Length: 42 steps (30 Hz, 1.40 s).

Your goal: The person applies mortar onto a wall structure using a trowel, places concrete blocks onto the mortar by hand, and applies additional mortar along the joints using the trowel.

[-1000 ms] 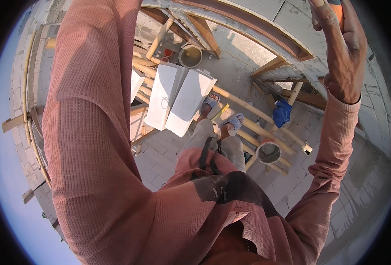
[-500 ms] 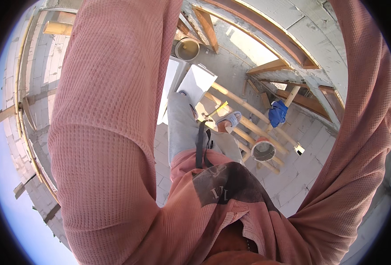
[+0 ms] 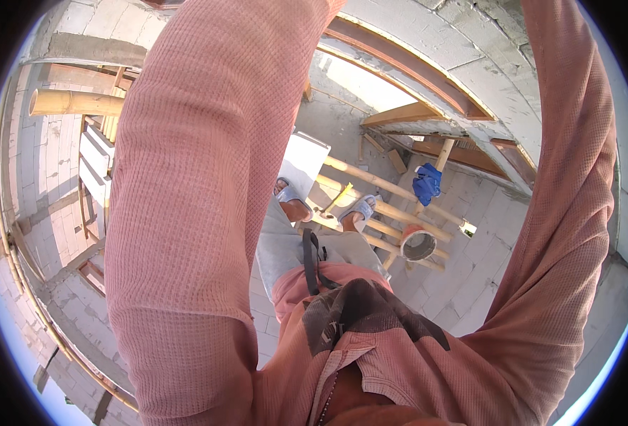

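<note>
Both my arms are raised, in pink waffle-knit sleeves. The left sleeve (image 3: pixel 193 213) crosses the left half and leaves at the top edge. On the right side, the other sleeve (image 3: pixel 566 177) also runs up out of the picture. Neither my left hand nor my right hand shows, so what they hold or touch is hidden. Nearest to the arms' upper ends is a grey block wall (image 3: pixel 463 42) with mortar on it. Below it is a brown wooden frame (image 3: pixel 413 64).
I stand in slippers (image 3: pixel 360 213) on bamboo poles (image 3: pixel 392 209), high above a floor. A mortar-stained bucket (image 3: pixel 419 245), a yellow-handled tool (image 3: pixel 339 199), a white board or block (image 3: pixel 305 157) and a bundled blue cloth (image 3: pixel 426 184) are around my feet. Another bamboo pole (image 3: pixel 79 104) juts out at left.
My view has shifted, and the left sleeve now leans more to the right at the top. The round container beyond the white board is now hidden behind it.
</note>
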### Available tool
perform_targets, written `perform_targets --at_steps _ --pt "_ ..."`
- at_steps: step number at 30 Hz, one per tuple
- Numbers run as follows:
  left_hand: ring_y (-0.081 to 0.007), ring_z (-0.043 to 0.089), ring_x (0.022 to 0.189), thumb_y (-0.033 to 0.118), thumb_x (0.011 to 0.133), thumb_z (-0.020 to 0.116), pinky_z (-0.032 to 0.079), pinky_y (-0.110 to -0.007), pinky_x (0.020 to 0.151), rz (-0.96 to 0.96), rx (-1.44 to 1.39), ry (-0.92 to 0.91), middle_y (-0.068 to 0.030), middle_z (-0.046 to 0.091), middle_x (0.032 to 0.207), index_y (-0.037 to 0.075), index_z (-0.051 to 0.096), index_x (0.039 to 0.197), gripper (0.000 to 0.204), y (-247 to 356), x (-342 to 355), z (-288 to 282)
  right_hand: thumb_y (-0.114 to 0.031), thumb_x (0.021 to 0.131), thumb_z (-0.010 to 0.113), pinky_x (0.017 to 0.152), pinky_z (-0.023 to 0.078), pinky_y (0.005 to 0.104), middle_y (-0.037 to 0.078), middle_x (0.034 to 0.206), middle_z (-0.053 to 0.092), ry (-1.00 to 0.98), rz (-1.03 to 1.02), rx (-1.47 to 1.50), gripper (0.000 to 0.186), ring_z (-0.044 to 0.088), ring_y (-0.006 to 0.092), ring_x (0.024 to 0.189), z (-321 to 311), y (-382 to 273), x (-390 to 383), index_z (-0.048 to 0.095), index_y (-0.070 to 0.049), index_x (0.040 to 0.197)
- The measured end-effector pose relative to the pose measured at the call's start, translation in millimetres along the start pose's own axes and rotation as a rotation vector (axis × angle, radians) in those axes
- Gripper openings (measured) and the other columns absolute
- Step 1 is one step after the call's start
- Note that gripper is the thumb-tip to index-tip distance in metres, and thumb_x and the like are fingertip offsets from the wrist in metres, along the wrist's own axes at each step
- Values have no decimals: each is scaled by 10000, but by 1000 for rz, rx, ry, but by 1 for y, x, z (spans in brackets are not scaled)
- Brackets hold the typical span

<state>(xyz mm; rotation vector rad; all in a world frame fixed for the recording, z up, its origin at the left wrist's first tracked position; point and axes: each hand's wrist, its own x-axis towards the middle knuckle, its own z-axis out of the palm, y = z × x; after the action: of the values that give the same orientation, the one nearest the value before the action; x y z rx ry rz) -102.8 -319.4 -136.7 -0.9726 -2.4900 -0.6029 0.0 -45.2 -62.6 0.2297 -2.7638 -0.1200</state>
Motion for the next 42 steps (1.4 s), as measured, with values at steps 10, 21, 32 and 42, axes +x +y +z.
perform_targets --at_steps 10,21,32,42 --pt "-415 412 1262 574 988 404 300 -545 1086 72 -115 50 -224 456 1377 51 467 1315 619 -36 73 7 -306 964 511 624 461 332 63 911 605 -33 148 -187 232 579 195 700 10 6 11 614 -123 1063" --pt "-408 443 1235 581 986 402 315 -545 1073 78 -172 -29 -213 491 1356 61 505 1282 607 -68 170 11 -309 960 501 599 459 333 63 900 603 -1 281 -301 222 575 194 679 13 20 40 616 -146 1059" --pt "-401 475 1209 587 983 400 330 -546 1061 36 -160 -60 -202 525 1335 71 543 1250 598 -67 189 4 -312 957 491 574 456 334 63 889 601 45 357 -337 215 572 193 657 19 15 38 617 -170 1055" --pt "-395 504 1185 593 981 399 343 -546 1049 16 -134 -50 -192 557 1316 79 578 1220 594 -61 191 -3 -315 955 481 551 454 335 63 879 599 74 327 -438 209 568 192 638 1 23 43 619 -191 1052"
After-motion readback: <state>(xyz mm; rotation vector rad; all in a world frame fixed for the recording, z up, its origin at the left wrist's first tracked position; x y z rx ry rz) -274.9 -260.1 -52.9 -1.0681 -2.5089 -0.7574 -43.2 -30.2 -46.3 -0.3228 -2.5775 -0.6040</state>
